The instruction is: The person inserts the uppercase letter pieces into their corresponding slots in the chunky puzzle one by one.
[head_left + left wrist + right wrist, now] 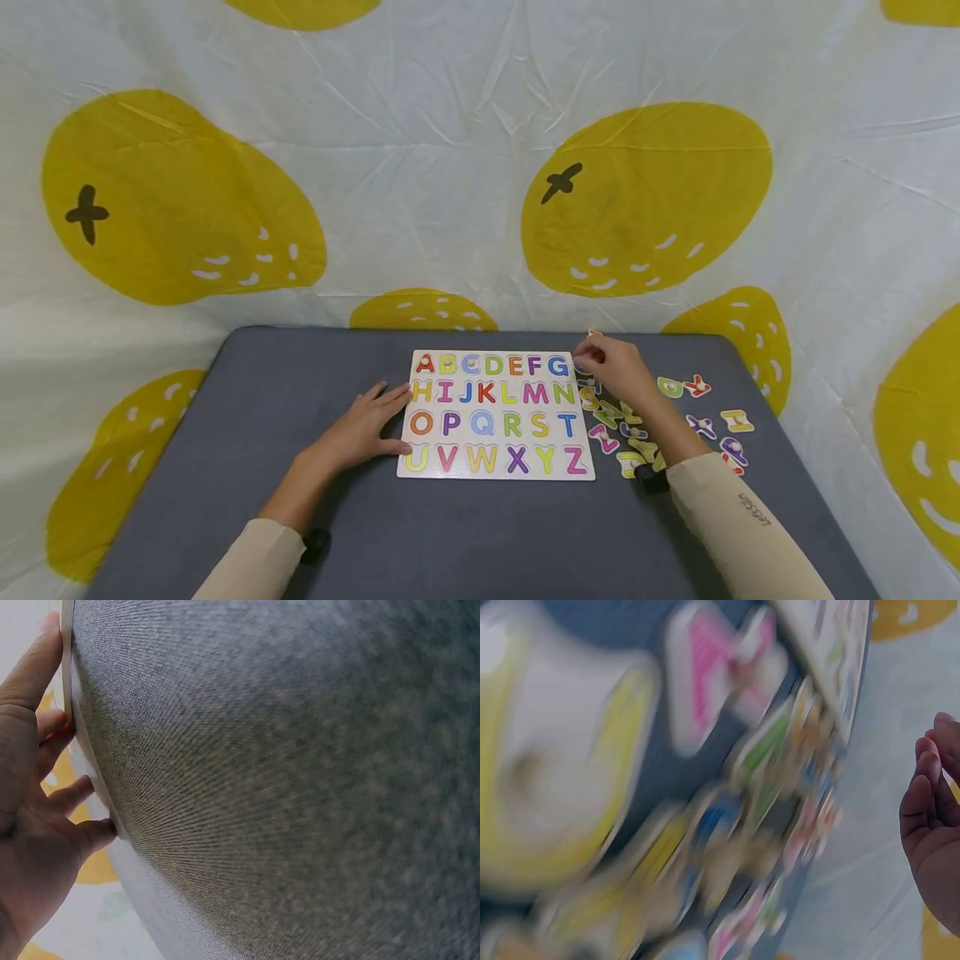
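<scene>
A white alphabet puzzle board [465,479] lies on the dark grey table, with colourful letters in rows. Round knobs show on A, B and C in its top row. My left hand [369,423] is spread at the board's left edge, its fingertips and thumb touching it; the left wrist view shows the fingers [30,671] along that edge. Over the board's upper right corner is my right hand [617,367], fingertips drawn together above loose letter pieces [603,437]. In the right wrist view the right hand's fingers [922,787] are bent; whether they pinch a piece is hidden.
Loose knobbed letters lie heaped along the board's right side. Farther right are a green D piece [670,387], a red Y piece [697,385], a purple X piece [701,427] and others. A white curtain [420,167] with yellow fruit prints hangs behind the table [480,542].
</scene>
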### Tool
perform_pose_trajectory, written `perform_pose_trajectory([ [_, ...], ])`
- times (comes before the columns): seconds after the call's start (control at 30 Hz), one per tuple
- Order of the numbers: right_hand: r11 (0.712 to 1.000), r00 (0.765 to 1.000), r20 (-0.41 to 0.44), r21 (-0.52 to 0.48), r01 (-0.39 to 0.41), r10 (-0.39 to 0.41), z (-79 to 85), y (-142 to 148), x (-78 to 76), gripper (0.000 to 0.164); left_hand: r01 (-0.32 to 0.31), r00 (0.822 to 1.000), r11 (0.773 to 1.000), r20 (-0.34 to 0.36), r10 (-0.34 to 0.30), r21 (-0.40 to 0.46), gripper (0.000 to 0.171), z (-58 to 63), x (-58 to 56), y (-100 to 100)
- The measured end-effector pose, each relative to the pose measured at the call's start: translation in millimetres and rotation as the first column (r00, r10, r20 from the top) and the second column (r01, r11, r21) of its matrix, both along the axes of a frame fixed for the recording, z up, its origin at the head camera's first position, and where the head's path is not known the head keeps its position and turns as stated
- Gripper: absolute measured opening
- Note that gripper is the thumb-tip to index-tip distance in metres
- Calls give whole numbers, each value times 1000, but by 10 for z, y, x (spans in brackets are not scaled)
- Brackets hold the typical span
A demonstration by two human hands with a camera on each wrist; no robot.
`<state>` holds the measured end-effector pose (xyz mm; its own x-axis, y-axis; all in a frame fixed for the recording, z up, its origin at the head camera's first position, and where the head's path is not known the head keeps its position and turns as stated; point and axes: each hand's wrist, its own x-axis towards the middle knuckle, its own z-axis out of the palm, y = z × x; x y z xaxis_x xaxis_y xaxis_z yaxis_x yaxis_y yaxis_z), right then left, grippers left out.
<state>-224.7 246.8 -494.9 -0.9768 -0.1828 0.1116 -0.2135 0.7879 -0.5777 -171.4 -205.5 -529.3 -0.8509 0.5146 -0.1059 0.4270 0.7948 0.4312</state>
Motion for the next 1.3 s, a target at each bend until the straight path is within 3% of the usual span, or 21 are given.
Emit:
perform_pose_trajectory([
  [0.33, 991, 993, -45, 65, 113, -110, -111, 753, 253, 15, -5, 1000, 1000, -7, 5, 14, 95, -35, 43, -10],
  [0.5, 979, 983, 2, 100, 180, -181, -184, 994, 353, 21, -9, 1000, 1000, -11, 9, 9, 95, -54, 49, -25],
  [0.87, 968, 968, 105, 136, 212, -227, -275, 1202, 390, 36, -15, 1000, 1000, -11, 15, 4, 96, -45, 14, -16],
  [1.3, 947, 953, 98, 179, 267, -287, -329, 1264, 395, 32, -19, 1000, 1000, 19, 19, -8, 98, -35, -15, 8],
])
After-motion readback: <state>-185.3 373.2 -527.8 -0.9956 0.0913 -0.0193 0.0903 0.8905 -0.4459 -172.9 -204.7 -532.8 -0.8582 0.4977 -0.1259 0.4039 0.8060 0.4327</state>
